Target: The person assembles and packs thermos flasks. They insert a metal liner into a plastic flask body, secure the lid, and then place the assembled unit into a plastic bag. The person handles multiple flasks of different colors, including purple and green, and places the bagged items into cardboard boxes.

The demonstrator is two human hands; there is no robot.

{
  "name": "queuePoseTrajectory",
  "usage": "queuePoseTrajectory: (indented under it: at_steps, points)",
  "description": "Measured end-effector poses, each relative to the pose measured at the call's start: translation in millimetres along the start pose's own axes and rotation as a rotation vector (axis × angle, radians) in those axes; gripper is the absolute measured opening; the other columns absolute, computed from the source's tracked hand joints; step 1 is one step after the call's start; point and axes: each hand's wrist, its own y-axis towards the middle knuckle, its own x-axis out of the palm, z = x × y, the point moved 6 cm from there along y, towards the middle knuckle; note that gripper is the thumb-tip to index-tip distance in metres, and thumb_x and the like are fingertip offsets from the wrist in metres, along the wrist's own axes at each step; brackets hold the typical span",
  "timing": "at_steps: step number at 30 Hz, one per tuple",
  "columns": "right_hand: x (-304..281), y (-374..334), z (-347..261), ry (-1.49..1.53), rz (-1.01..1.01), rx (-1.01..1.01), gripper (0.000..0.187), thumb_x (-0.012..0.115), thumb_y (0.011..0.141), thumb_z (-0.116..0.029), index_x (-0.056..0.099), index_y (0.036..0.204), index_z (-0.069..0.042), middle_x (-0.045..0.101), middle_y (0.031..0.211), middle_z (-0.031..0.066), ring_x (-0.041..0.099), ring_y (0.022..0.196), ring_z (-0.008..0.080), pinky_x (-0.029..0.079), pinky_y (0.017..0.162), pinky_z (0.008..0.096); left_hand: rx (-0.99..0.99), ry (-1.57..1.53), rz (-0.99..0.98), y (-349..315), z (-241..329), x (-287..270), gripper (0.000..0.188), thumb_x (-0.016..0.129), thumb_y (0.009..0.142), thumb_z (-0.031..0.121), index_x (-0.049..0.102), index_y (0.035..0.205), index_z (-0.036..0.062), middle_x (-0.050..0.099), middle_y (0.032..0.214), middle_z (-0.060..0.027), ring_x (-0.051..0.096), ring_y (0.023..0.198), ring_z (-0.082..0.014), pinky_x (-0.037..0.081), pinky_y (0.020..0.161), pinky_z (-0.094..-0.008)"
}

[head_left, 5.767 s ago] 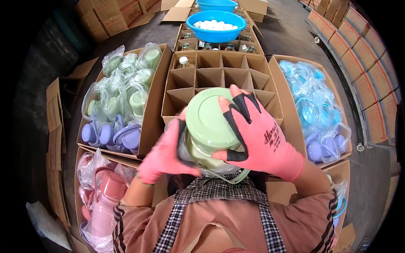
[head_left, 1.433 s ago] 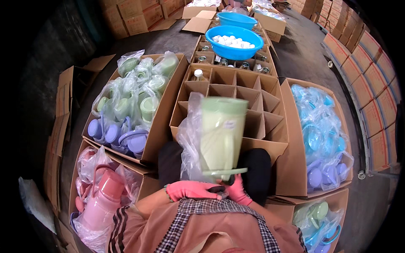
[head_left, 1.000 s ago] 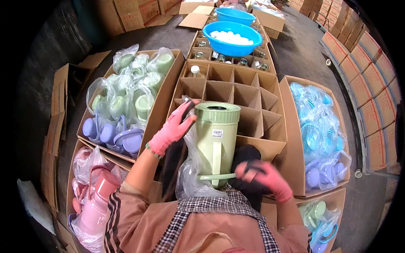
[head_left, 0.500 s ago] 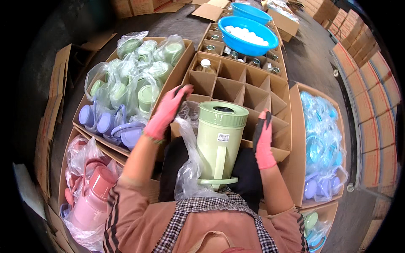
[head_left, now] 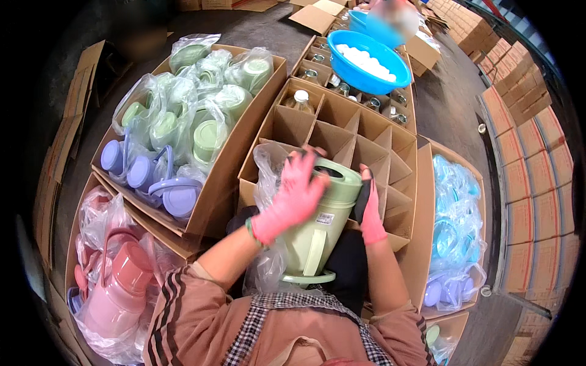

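A pale green thermos flask point(head_left: 305, 238) stands tilted between my knees, its side handle toward me. A dark round opening shows in its top collar, partly covered by my pink-gloved left hand point(head_left: 294, 195), whose bent fingers grip the collar's left side. My right hand point(head_left: 370, 210), in a pink glove with dark fingertips, presses along the collar's right side. Loose clear plastic wrap point(head_left: 267, 268) hangs at the flask's left. Just beyond lies a divided cardboard box point(head_left: 332, 110) holding a clear glass bottle liner with a white cap point(head_left: 301, 101).
At left, boxes hold bagged green flasks point(head_left: 210, 137), purple lids point(head_left: 141, 171) and a pink flask point(head_left: 116, 299). A box of bagged blue parts point(head_left: 452, 207) stands at right. A blue basin point(head_left: 372, 79) of white pieces rests on boxed glass liners. Stacked cartons point(head_left: 531, 183) line the far right.
My left hand has moved right, from beside the flask onto its collar. My right hand has come in against the collar. The flask leans more to the right, and a blurred figure appears at the far basin.
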Motion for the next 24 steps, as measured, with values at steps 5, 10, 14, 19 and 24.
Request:
queuePoseTrajectory:
  at_steps: [5,10,14,19,24]
  points:
    - [-13.1,4.3,33.6,-0.085,0.043,-0.055,0.055,0.036,0.088,-0.045,0.04,0.118,0.002,0.044,0.117,0.0125,0.04,0.108,0.0205,0.03,0.093,0.0309,-0.029,-0.045,0.077,13.2,-20.8,-12.6,0.038,0.054,0.072,0.018,0.049,0.104,-0.0005,0.041,0.116,-0.0187,0.035,0.111,-0.0366,0.026,0.096,-0.0405]
    - [14.3,13.6,-14.6,0.241,-0.213,-0.059,0.051,0.032,0.09,-0.041,0.038,0.118,0.001,0.044,0.115,0.0095,0.042,0.103,0.0162,0.032,0.091,0.0291,0.204,0.179,-0.106,8.0,29.8,-7.7,0.068,0.069,0.056,0.039,0.047,0.115,0.0128,0.039,0.121,-0.0095,0.031,0.112,-0.0371,0.024,0.093,-0.0506]
    - [34.4,12.1,-90.9,0.084,-0.246,-0.446,0.055,0.03,0.09,-0.037,0.023,0.128,0.001,0.029,0.13,0.0119,0.028,0.12,0.0211,0.022,0.1,0.0325,0.248,0.314,-0.098,47.9,3.8,-25.6,0.064,0.073,0.052,0.02,0.048,0.11,0.0112,0.046,0.114,-0.0081,0.044,0.098,-0.0294,0.034,0.088,-0.0396]
    - [71.2,35.5,-122.9,-0.71,-0.125,-0.917,0.071,0.061,0.074,-0.024,0.023,0.129,0.0,0.023,0.133,0.0218,0.024,0.122,0.0378,0.021,0.099,0.042,-0.32,-0.903,0.275,71.3,-88.8,-4.4,0.033,0.066,0.07,0.016,0.054,0.097,0.0004,0.057,0.08,-0.0015,0.053,0.072,-0.0076,0.044,0.064,-0.0232]
    - [118.5,80.3,-80.0,-1.223,-0.542,-1.007,0.074,0.068,0.062,-0.024,0.034,0.126,-0.011,0.03,0.127,0.0206,0.034,0.112,0.0401,0.032,0.092,0.0456,-0.562,-1.619,0.292,53.9,-117.1,50.8,0.023,0.061,0.073,0.005,0.053,0.094,0.0009,0.059,0.082,-0.0052,0.057,0.073,-0.013,0.047,0.067,-0.0252]
